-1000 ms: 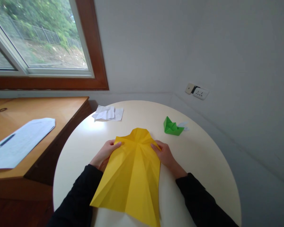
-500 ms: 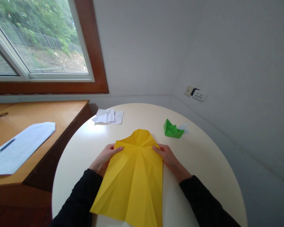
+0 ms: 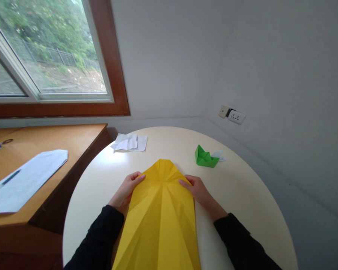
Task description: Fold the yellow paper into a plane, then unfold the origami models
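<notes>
Between my two hands is a large sheet of yellow paper (image 3: 162, 213), marked with creases that fan out from near its far end. That far end is bent and narrower, while the near end runs out of the bottom of the view. My left hand (image 3: 129, 187) pinches the left edge, thumb on top and fingers partly hidden underneath. On the right edge, my right hand (image 3: 197, 189) grips in the same way, its thumb lying on the yellow surface.
A round white table (image 3: 87, 187) lies under the paper. Behind it sit a green folded paper boat (image 3: 205, 158), a whitish scrap (image 3: 219, 155) and creased white papers (image 3: 129, 142). The wooden desk (image 3: 81, 135) at left bears white paper (image 3: 36, 178), a pen (image 3: 9, 178) and scissors (image 3: 1, 144).
The paper's left far corner, which stuck out before, now slopes in more evenly. Its near end has dropped further out of view. Both hands keep their grip; the whole view has shifted slightly.
</notes>
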A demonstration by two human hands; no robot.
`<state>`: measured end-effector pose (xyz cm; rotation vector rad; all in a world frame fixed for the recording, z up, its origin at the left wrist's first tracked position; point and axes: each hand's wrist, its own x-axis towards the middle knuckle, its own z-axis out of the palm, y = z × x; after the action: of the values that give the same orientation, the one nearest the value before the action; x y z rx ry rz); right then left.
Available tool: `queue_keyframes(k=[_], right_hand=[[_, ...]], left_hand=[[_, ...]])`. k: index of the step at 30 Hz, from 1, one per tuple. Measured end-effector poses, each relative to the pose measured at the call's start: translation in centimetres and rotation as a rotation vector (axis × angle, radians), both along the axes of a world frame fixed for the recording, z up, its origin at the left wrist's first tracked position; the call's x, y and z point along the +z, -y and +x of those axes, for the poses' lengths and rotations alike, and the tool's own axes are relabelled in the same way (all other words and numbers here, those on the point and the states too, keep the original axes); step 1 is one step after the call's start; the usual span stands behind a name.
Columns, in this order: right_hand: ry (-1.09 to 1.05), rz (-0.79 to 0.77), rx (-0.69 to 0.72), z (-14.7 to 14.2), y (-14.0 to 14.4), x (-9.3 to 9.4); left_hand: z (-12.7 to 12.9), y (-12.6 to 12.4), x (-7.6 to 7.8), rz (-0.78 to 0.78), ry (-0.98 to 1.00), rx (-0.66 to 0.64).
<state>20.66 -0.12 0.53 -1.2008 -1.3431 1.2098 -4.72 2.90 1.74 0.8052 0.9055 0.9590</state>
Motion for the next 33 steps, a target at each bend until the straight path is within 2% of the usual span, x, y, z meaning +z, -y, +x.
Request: queue_keyframes(k=[3, 6, 10, 13, 18, 22, 28, 33], right_hand=[[-0.055, 0.15, -0.089, -0.3, -0.2, -0.7], [0.027, 0.302, -0.138, -0.4, -0.2, -1.2], [0.243, 0.574, -0.098, -0.5, 0.1, -1.1], [0.336, 0.66, -0.083, -0.4, 0.4, -0.8], [0.408, 0.726, -0.071, -0.2, 0.5, -0.5], [0.437, 0.734, -0.061, -0.1, 0.4, -0.5], [0.46, 0.65, -0.123, -0.2, 0.1, -1.1], [0.426, 0.569, -0.093, -0.2, 0.1, -1.2]], left_hand=[[0.0, 0.0, 0.1, -0.021, 0.007, 0.027], [0.2, 0.1, 0.5, -0.013, -0.019, 0.061], [0.5, 0.3, 0.8, 0.049, -0.076, 0.092], [0.7, 0.4, 0.7, 0.101, -0.097, 0.103], [0.7, 0.3, 0.3, 0.17, -0.122, 0.094], [0.6, 0.0, 0.0, 0.134, -0.148, 0.123], [0.7, 0.3, 0.5, 0.041, -0.11, 0.099], [0.8, 0.4, 0.7, 0.092, -0.109, 0.057]])
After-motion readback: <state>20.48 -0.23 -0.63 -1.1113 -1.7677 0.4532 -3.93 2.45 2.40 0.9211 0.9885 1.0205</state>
